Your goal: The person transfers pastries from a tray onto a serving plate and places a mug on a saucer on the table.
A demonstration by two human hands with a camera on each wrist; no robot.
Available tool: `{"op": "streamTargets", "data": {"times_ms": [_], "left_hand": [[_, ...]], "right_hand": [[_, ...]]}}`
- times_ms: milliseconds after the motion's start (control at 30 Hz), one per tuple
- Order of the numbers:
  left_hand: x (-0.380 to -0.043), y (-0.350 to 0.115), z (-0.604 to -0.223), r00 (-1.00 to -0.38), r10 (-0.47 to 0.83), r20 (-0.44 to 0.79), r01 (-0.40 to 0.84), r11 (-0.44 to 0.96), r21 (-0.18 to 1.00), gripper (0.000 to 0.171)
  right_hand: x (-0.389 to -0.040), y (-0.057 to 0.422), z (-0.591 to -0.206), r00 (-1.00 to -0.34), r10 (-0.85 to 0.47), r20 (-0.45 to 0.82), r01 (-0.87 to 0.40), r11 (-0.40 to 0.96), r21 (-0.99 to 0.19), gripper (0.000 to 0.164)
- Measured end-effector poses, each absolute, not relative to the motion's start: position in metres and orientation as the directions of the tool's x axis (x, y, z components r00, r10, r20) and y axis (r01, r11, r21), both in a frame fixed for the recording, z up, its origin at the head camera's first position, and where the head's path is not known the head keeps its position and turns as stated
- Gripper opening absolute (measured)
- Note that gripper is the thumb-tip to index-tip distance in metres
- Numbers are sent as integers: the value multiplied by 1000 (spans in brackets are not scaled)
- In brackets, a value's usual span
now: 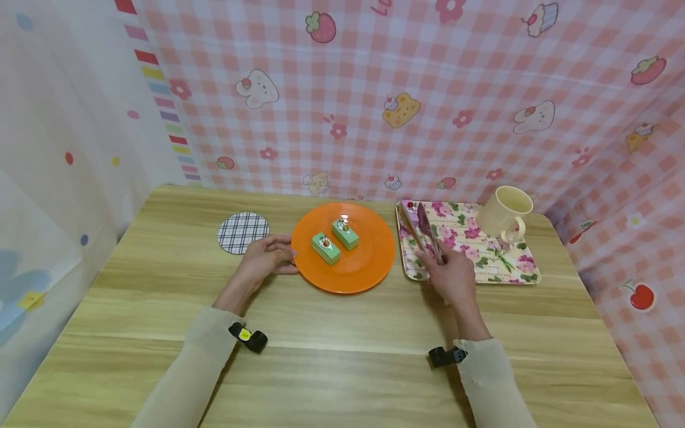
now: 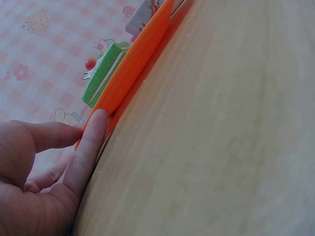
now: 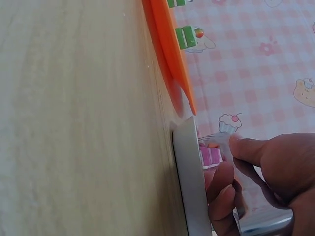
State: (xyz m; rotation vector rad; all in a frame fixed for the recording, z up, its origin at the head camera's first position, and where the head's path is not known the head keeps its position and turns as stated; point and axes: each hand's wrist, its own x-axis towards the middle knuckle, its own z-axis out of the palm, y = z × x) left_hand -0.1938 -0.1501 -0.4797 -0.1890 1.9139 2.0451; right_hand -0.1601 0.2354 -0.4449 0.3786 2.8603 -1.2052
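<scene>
My left hand pinches the left rim of an orange plate, thumb on one side of the edge and fingers on the other. Two green cake pieces, each topped with white and a small red fruit, lie on that plate. In my right hand is a pair of metal tongs, slanting toward the tray's back left corner. A pink-purple cake piece with a red topping sits there between the tong arms, partly hidden by them. The floral tray lies right of the plate.
A cream mug stands on the tray's back right part. Left of the plate lies a round checked coaster. A pink checked cloth hangs behind the wooden table, with more cloth at both sides.
</scene>
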Motion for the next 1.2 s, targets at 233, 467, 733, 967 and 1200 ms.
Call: {"op": "streamTargets", "data": {"times_ms": [233,467,733,967,1200], "left_hand": [[-192,-151,-480,-938,146,-315,-324,-41,945,48],[-190,-151,-480,-937,138,-321,-328,-33,944,46],[-191,-151,-481,-938,146,-314,-323,-42,945,46],[-193,-150,-481,-939,152,-310,-319,-38,947,46],[-193,-150,-481,-940,154,-304,-313,-34,949,47]], "right_hand": [[-160,236,-444,-962,239,-129,260,677,-689,62],[-161,237,-446,-952,261,-158,294,647,-704,61],[-158,240,-444,-948,271,-165,306,641,-704,62],[-157,244,-439,-957,265,-118,267,646,-715,58],[-157,248,-434,-967,251,-45,202,649,-734,56]]}}
